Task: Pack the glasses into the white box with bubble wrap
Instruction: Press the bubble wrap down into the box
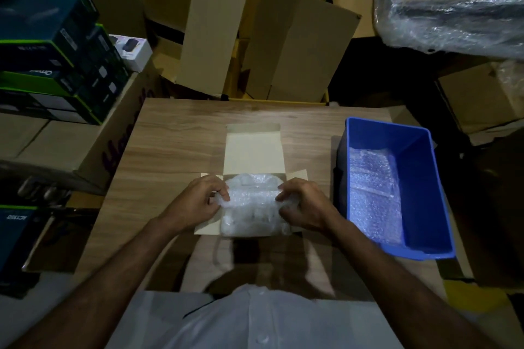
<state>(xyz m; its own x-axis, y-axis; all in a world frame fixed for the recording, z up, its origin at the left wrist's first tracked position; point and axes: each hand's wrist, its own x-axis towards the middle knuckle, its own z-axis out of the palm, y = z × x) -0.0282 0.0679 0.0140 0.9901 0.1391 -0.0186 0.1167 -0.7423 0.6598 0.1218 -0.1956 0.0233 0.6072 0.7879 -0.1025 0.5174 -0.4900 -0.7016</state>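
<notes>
A white shirt front (255, 320) fills the bottom edge, with 2 bare forearms reaching forward over the wooden counter (175, 136). The white box (253, 150) lies open, lid flap back, holding a bubble wrap bundle (252, 207); the glasses inside cannot be made out. The left hand (198, 201) pinches the bundle's left end with curled fingers, and the right hand (304, 204) pinches its right end. To the right, a blue bin (419, 178) holds more bubble wrap sheets (374, 193). Dim cardboard boxes (283, 37) crowd behind.
</notes>
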